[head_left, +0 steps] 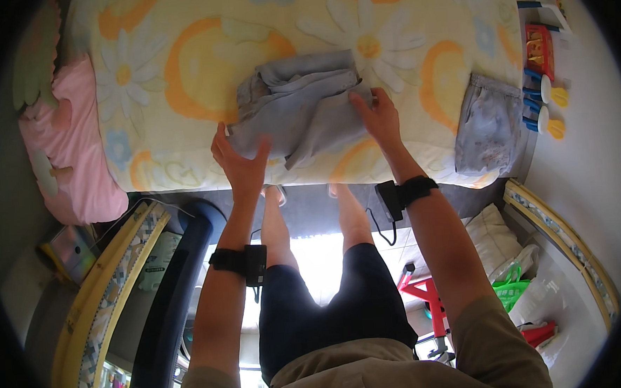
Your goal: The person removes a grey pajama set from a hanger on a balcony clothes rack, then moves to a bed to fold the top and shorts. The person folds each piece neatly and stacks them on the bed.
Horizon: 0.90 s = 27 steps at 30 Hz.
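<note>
A grey garment [306,117] lies in loose folds near the front edge of a bed; its kind cannot be made out. At its left corner is my left hand [240,159], thumb and fingers spread apart, the thumb blurred over the cloth. My right hand [382,120] grips the garment's right edge, thumb on top of the fabric. Farther right, a pair of grey shorts [488,125] with a gathered waistband lies flat by the bed's edge.
The bed carries a yellow flowered cover [182,151]. Pink cloth [76,150] hangs at its left. A dark upright column [165,307] and a yellow-edged panel [109,296] stand at lower left. A red frame [432,303] and a green bag [512,287] are at lower right.
</note>
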Tool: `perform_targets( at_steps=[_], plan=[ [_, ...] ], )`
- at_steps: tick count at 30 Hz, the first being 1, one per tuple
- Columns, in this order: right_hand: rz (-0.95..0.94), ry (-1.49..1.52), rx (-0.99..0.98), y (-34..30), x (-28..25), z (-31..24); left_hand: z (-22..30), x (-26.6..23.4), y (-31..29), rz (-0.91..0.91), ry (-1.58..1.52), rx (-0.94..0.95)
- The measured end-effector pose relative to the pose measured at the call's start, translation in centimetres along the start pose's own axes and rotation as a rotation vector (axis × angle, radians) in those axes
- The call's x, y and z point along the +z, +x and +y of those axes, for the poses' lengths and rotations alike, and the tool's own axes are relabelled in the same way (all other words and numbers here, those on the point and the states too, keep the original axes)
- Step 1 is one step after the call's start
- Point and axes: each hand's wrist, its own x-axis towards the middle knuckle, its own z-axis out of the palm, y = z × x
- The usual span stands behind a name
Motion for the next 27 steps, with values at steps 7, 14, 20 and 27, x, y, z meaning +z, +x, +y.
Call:
perform_targets(
  at_steps=[7,14,20,27],
  plan=[
    [-0.072,-0.006,-0.072,0.5,-0.4,0.0,4.4,1.4,1.6,-0.167,0.406,0.612],
    [0.065,0.145,-0.183,-1.1,0.0,1.3,7.3,7.6,7.4,-0.426,0.262,0.760],
    [-0.269,0.431,-0.114,-0.6,-1.1,1.6,9.7,7.8,6.6,-0.568,0.512,0.767],
    [-0.475,0.666,-0.050,-0.7,-2.1,1.4,8.3,6.5,4.6,-0.557,0.581,0.781]
  ],
)
